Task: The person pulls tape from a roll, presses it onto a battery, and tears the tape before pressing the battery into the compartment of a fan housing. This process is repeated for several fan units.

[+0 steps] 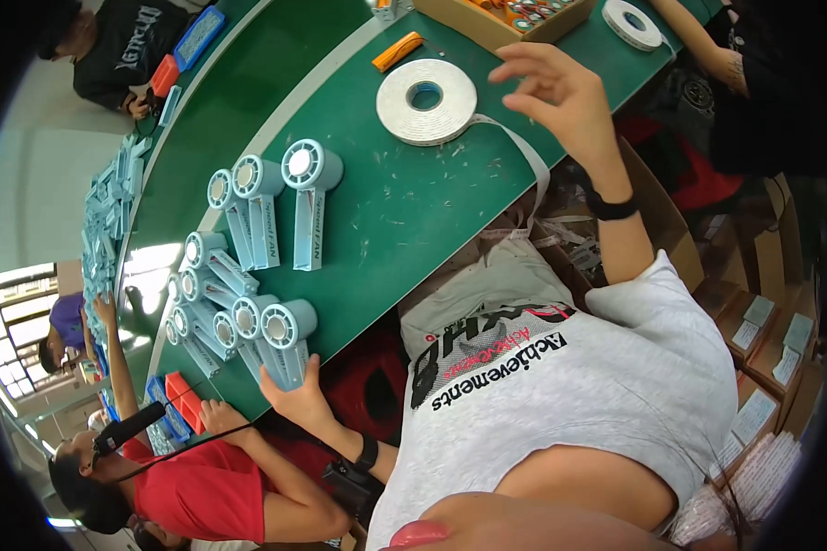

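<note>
My left hand (301,402) is closed at the lower end of a light-blue handheld fan (289,323), thumb and finger on either side of its handle. This fan lies at the near end of a cluster of similar fans (198,280). Over the table's near right edge is my right hand (560,99), its fingers apart and curled, with nothing visible in them. Beside it lies a large roll of white labels (397,108). A loose label strip (522,150) runs off the roll and hangs past the edge. Three more fans (265,179) lie left of the roll.
An orange cylinder (397,51) and a cardboard box of parts (515,23) sit at the back of the green table (377,220). Another label roll (630,24) is farther right. A person in red (202,496) works at left. Boxes (753,367) stand at right.
</note>
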`<control>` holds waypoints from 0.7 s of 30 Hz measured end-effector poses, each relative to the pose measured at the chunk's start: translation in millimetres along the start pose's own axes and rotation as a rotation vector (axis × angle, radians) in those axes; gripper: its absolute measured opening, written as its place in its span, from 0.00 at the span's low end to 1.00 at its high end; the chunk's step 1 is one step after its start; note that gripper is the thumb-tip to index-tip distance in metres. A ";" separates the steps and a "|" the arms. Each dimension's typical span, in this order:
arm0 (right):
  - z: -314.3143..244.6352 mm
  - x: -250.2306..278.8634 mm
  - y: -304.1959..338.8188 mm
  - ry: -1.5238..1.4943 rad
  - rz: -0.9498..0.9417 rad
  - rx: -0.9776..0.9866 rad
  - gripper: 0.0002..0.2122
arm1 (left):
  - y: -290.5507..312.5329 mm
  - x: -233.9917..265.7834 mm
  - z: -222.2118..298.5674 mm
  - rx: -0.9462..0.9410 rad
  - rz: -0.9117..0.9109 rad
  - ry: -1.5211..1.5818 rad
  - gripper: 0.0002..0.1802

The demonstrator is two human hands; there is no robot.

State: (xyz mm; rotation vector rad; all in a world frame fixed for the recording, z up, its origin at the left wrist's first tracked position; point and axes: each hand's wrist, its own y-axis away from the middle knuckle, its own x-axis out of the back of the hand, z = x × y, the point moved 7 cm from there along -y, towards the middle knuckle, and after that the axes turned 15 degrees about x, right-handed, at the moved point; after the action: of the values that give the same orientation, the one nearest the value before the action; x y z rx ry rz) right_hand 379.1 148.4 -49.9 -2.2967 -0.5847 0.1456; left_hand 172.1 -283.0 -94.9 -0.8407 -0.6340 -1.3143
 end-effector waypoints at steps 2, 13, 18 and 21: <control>7.3 1.9 4.0 -0.108 -0.048 -0.069 0.09 | -0.2 -4.0 8.5 -0.085 0.043 -0.169 0.42; 35.8 17.7 40.5 0.844 -0.801 -0.081 0.17 | 65.5 -46.6 257.7 -0.726 -0.479 0.341 0.21; 26.9 7.6 60.9 0.886 -0.571 0.092 0.07 | 54.5 -221.9 331.7 -0.901 -0.513 -0.267 0.26; -1.9 37.2 66.5 0.649 -0.562 0.036 0.05 | 42.7 -234.0 338.9 -0.896 -0.513 -0.135 0.28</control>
State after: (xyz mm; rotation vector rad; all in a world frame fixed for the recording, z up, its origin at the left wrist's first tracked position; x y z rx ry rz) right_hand 437.2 123.0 -92.3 -1.8959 -0.8266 -0.8142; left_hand 195.9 130.3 -99.7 -1.5650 -0.3491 -2.0737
